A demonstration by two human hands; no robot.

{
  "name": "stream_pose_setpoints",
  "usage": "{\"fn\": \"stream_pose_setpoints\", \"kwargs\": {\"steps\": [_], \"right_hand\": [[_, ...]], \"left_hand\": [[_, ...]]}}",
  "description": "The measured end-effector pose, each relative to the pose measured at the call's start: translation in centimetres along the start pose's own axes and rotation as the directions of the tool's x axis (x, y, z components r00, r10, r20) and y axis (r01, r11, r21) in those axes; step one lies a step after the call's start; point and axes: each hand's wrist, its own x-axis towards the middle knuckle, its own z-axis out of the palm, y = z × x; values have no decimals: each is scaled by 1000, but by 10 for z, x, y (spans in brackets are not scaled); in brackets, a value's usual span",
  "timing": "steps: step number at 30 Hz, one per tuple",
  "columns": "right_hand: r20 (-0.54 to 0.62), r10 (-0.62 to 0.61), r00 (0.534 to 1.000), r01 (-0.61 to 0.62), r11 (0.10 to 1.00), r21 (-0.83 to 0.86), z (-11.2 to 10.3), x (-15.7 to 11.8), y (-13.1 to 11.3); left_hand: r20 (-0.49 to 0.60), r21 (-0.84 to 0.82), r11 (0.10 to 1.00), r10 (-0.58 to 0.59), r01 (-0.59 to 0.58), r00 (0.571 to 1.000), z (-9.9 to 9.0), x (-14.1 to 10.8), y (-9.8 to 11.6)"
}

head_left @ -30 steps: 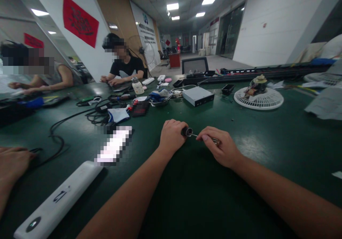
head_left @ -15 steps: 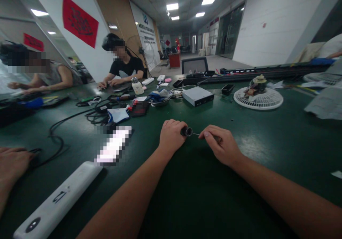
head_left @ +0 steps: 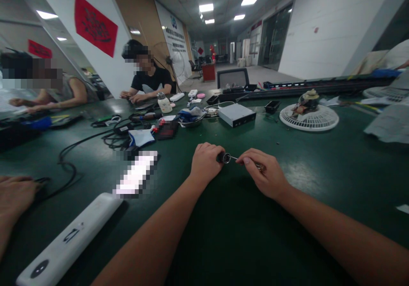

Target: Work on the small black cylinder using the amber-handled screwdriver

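Observation:
My left hand (head_left: 206,162) is wrapped round a black cylindrical part (head_left: 225,157), whose round open end faces right. In my right hand (head_left: 263,171) is a screwdriver (head_left: 262,167), its handle partly hidden by the fingers. The thin metal shaft points left, and its tip is at the open end of the cylinder. Whether the tip touches anything inside is too small to tell. Both hands are above the dark green table (head_left: 319,166).
Left of my arms lie a long white device (head_left: 70,239) and a lit, blurred phone (head_left: 137,175). Farther back are a silver box-shaped drive (head_left: 237,114), a white fan grille (head_left: 309,117) and black cables (head_left: 72,143). Another person's hand (head_left: 17,196) rests at the left edge.
The screwdriver's shaft has shifted slightly and now slants more downward to the right. The cylinder's open end has turned a little. Across the table, a person's hands have moved closer together.

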Motion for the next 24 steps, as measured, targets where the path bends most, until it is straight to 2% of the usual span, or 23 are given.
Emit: {"fn": "stream_pose_setpoints", "kwargs": {"steps": [7,13,24], "right_hand": [[17,37,999,-36,998,-43,-2,-2,1],[67,-16,998,14,999,37,-1,-2,-1],[-13,22,1000,-22,999,-25,-2,0,0]], "left_hand": [[-8,16,1000,-3,3,1000,-1,0,0],[-3,6,1000,-9,9,1000,-1,0,0],[5,12,1000,-1,1,1000,0,0,0]]}}
